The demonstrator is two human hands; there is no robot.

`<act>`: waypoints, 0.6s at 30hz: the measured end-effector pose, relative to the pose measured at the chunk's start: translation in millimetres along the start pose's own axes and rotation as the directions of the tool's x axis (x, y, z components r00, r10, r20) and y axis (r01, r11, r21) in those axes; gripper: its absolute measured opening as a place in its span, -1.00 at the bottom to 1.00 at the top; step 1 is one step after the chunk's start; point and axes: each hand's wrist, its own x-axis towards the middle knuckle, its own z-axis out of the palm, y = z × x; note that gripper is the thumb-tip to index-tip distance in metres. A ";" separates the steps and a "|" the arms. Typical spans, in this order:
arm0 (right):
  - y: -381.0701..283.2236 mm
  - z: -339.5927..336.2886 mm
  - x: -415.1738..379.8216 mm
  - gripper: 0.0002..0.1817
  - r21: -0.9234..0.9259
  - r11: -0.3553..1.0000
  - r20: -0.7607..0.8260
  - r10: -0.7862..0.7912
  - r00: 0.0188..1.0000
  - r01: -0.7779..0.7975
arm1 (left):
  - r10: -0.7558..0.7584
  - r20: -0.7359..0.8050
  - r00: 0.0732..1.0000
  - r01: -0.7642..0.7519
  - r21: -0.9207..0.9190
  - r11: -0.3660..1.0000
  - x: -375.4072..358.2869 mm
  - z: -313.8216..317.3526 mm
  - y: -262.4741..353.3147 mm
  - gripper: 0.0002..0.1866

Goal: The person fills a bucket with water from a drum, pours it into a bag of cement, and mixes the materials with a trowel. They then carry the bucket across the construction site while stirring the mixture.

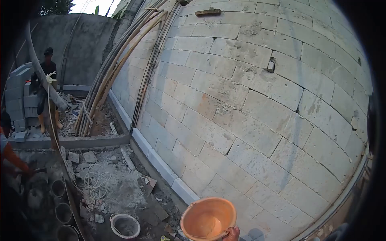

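Note:
An orange plastic bucket (207,215) is at the bottom of the view, its mouth tilted toward me. Inside are a few pale smears and a little residue near the base. My right hand (231,233) is closed on the bucket's lower right rim. Only some of its fingers show; the frame's bottom edge cuts off the rest. My left hand is out of view. Left of the orange bucket, a pale-rimmed bucket (125,225) with grey matter inside stands on the ground.
A block wall (241,112) rises to the right. Bamboo poles (114,68) lean against it. Dark buckets (63,213) stand at lower left, beside a crouching person's orange sleeve (14,156). Another person (48,76) stands by stacked blocks (18,96). Tangled string (96,182) lies on rubble.

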 end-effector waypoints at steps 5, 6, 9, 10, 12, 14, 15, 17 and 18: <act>29.6 142.4 0.0 -0.69 -0.078 0.996 0.266 0.067 0.962 -0.048 | -0.125 -0.298 0.946 0.056 -0.232 0.971 18.8 -96.1 -90.4 -0.92; 45.5 155.9 3.3 -0.70 -0.113 0.993 0.295 0.076 0.953 -0.045 | -0.160 -0.296 0.942 0.058 -0.324 0.944 34.0 -111.1 -112.5 -0.89; 91.7 186.5 12.3 -0.73 -0.215 0.974 0.369 0.147 0.918 -0.069 | -0.214 -0.270 0.939 0.136 -0.280 0.950 -10.6 -128.7 -90.2 -0.90; 107.2 200.1 11.2 -0.73 -0.229 0.971 0.373 0.152 0.915 -0.068 | -0.231 -0.288 0.929 0.145 -0.293 0.945 -26.2 -127.6 -80.7 -0.91; 139.5 224.2 10.3 -0.74 -0.252 0.967 0.381 0.138 0.914 -0.041 | -0.272 -0.307 0.912 0.157 -0.352 0.923 -31.8 -136.4 -86.9 -0.91; 178.5 239.5 15.1 -0.74 -0.371 0.927 0.465 0.135 0.875 0.054 | -0.328 -0.316 0.890 0.169 -0.441 0.882 -30.4 -151.0 -113.7 -0.92; 189.0 249.9 14.2 -0.73 -0.421 0.901 0.506 0.136 0.851 0.107 | -0.334 -0.280 0.900 0.195 -0.426 0.883 -34.6 -156.5 -116.5 -0.91; 203.4 267.3 7.7 -0.73 -0.543 0.820 0.508 0.151 0.848 0.179 | -0.334 -0.365 0.869 0.190 -0.378 0.906 -43.7 -157.3 -119.5 -0.93; 207.8 272.9 4.9 -0.72 -0.600 0.771 0.508 0.160 0.846 0.214 | -0.333 -0.407 0.851 0.190 -0.353 0.916 -51.7 -156.4 -118.0 -0.90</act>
